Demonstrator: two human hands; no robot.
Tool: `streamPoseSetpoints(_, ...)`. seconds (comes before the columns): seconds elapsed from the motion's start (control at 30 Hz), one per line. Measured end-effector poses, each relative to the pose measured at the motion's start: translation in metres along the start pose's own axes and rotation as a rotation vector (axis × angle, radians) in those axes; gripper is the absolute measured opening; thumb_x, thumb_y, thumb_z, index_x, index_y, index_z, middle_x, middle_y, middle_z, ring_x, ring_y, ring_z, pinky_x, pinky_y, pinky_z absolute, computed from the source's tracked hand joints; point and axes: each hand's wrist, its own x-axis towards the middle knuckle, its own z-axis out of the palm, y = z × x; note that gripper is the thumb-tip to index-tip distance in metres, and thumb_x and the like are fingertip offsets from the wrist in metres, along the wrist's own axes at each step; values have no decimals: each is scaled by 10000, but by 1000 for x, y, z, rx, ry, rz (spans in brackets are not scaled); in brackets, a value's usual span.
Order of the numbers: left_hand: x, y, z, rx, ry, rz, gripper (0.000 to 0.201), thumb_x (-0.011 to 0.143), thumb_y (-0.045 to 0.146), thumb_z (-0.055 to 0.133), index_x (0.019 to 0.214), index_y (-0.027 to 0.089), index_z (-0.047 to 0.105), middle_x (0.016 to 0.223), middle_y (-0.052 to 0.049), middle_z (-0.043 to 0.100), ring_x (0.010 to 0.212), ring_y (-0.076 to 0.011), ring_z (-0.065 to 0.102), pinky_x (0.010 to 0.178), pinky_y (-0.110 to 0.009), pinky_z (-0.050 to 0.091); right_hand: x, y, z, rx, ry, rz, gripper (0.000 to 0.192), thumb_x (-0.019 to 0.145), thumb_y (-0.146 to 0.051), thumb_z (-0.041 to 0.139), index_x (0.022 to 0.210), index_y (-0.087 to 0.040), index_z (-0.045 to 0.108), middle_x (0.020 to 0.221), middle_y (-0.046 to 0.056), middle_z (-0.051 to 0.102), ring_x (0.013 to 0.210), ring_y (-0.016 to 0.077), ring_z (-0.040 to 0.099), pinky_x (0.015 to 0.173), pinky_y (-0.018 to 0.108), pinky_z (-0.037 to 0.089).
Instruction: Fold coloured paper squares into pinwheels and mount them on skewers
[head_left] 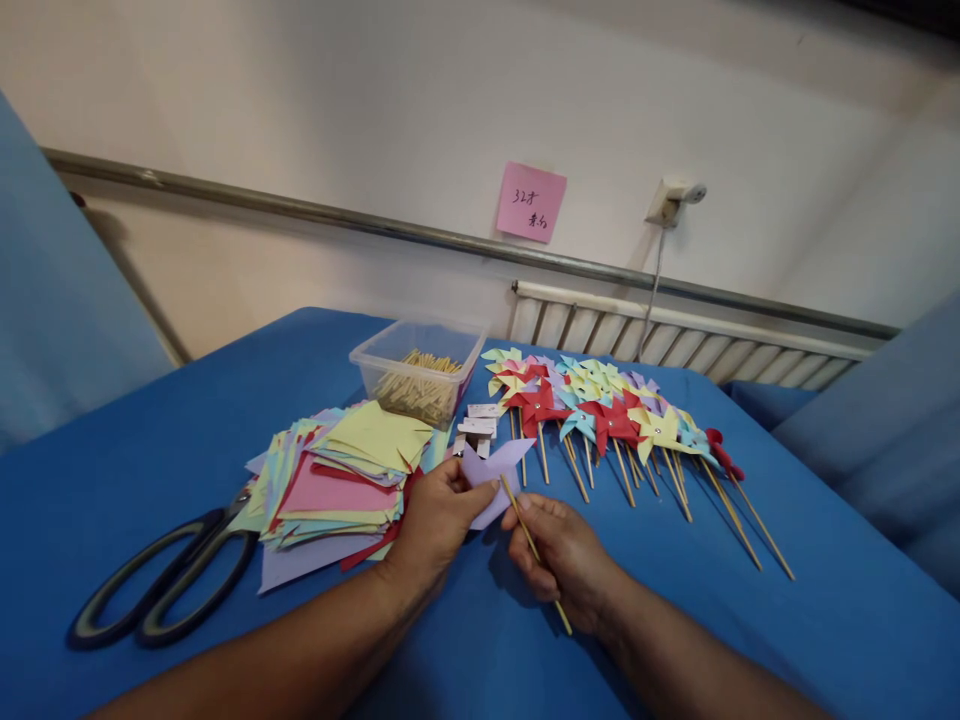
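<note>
A folded lilac paper pinwheel (491,478) is pinched in the left hand (437,522), its grip closed on the paper's lower edge, so that the centre is kept facing the stick. A thin wooden stick (534,548) is clamped between thumb and fingers of the right hand (564,558), its upper tip touching the paper, seemingly for pinning. Both are held just above a desk covered in blue cloth (150,470). To the left are seen a stack of coloured paper squares (337,485) and large scissors (169,575). Behind lie a clear tub of sticks (418,370) and a row of finished pinwheels (607,410). A pink note (531,201) is stuck on the cream wall above a radiator (675,345).
</note>
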Motion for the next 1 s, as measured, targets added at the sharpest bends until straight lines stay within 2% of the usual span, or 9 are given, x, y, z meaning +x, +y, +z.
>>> streamPoseSetpoints(0.3, 0, -1, 0, 10, -5, -12, 328, 525, 276, 768, 793, 128, 649, 692, -32, 694, 599, -148, 603, 557, -236, 450, -1, -2, 1, 32, 0, 21, 346, 768, -507, 607, 759, -175, 509, 446, -62, 532, 262, 15, 248, 290, 143, 106)
streamPoseSetpoints(0.57, -1, -1, 0, 4, -16, -11, 328, 533, 276, 766, 799, 125, 647, 691, -30, 692, 594, -145, 601, 551, -231, 446, -4, -3, 6, 9, -8, -8, 341, 790, -493, 579, 743, -160, 519, 459, -40, 550, 270, 25, 288, 280, 143, 139)
streamPoseSetpoints(1.0, -3, -2, 0, 12, -23, -3, 317, 572, 254, 745, 828, 114, 621, 709, -33, 681, 610, -136, 590, 565, -228, 443, 0, 1, 1, -11, 11, -9, 337, 803, -482, 558, 750, -151, 535, 466, -30, 575, 240, 32, 327, 243, 136, 182)
